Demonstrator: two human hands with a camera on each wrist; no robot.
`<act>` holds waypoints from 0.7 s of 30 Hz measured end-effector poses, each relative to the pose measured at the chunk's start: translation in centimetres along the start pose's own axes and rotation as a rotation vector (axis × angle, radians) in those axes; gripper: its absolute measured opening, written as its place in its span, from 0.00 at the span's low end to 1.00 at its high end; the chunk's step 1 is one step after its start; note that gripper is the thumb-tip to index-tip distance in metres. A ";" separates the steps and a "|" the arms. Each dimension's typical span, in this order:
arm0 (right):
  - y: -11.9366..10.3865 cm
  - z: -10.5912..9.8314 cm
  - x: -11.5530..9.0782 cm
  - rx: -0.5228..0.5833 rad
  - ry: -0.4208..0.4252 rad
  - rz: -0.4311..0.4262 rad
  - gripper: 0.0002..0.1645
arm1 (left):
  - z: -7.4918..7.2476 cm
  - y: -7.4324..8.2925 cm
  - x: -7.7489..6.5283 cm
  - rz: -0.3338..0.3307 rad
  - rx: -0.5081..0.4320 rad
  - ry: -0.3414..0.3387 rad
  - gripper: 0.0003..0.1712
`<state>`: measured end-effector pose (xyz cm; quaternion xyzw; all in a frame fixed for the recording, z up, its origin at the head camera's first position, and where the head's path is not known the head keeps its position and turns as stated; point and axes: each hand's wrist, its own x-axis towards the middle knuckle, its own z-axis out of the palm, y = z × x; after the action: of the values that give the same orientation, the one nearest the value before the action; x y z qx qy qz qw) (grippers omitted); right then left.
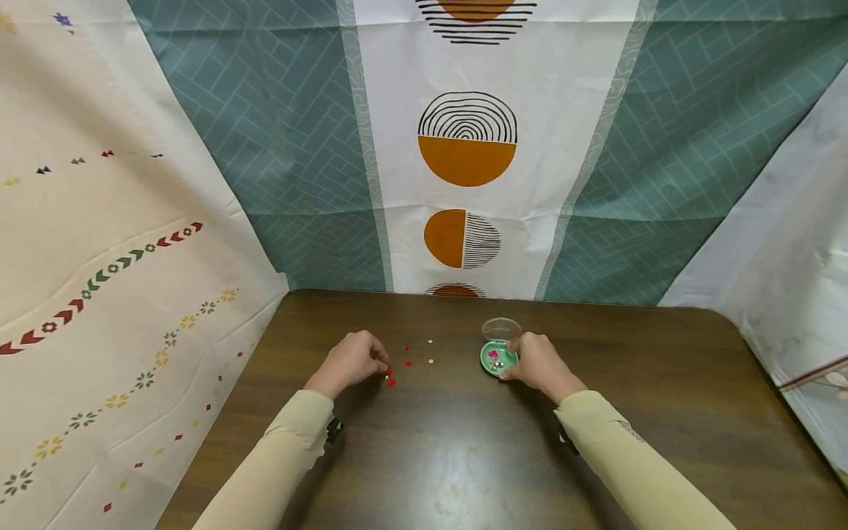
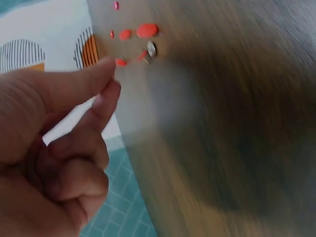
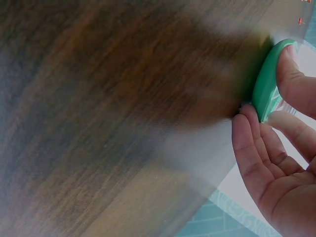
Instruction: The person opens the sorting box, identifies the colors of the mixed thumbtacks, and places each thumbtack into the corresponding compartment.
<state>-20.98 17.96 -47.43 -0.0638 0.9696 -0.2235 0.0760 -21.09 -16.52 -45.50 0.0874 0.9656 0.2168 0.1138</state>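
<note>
Green case (image 1: 483, 362) on table (image 1: 437, 442), lid (image 1: 501, 328) up at its 12; right hand (image 1: 538, 362) grips it from 3 o'clock. Left hand (image 1: 354, 361): fingertips together (can't tell if holding anything), red bits (image 1: 391, 382) at its 4.

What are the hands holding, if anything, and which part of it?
The right hand holds the green case by its edge. The left hand might be pinching something tiny, but I can't tell.

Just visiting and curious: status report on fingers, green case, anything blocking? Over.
Left fingers curled near red pieces, hold unclear. Right fingers grip green case, clear lid open. No obstruction visible.
</note>
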 end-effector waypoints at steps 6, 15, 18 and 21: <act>0.0 0.2 0.1 0.002 0.001 0.004 0.37 | 0.2 -0.6 -0.4 0.090 0.055 -0.085 0.06; 0.1 0.3 0.0 0.006 -0.007 0.003 0.36 | 1.3 -0.8 -0.1 0.123 0.097 -0.069 0.06; 0.1 0.2 0.0 0.005 -0.005 0.000 0.36 | 1.5 -0.8 0.0 0.123 0.106 -0.070 0.06; 0.1 0.2 0.0 0.007 -0.003 -0.002 0.36 | 1.6 -0.9 0.1 0.125 0.108 -0.070 0.06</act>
<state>-20.98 18.01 -47.66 -0.0649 0.9687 -0.2267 0.0776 -20.93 -16.66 -47.31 0.1612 0.9639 0.1681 0.1290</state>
